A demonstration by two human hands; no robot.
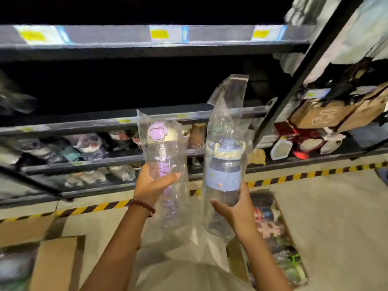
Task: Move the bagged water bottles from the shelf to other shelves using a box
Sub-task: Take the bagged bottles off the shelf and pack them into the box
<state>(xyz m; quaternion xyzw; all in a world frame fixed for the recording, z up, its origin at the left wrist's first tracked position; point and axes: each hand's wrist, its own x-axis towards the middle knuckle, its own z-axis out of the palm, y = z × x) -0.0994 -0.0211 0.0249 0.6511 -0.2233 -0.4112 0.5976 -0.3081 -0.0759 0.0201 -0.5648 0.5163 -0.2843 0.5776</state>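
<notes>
Only the head cam here, looking down past both arms at a dark shelving unit.

Left hand (pixel 154 183) is wrapped around the lower half of a clear bottle with a purple lid (pixel 159 156), thumb across the front, the other fingers curled behind it. That bottle sits in a crinkly clear plastic bag and is held upright, out in front of the shelves rather than on them. There's a dark red beaded bracelet (pixel 144 206) on that wrist.

Right hand (pixel 235 208) grips the bottom part of a second bagged bottle, the one with the blue lid and blue band (pixel 223 175). Fingers curl round the right side, thumb pokes out on the left. It's upright too, just beside the purple one but not touching, and its bag sticks up well above the lid.

Behind them the middle shelf (pixel 84 124) is dark; the lower shelves look packed with blurry stuff. On the floor, bottom right, a cardboard box (pixel 277 238) holds mixed items, and yellow-black hazard tape (pixel 294 177) runs along the shelf base.
</notes>
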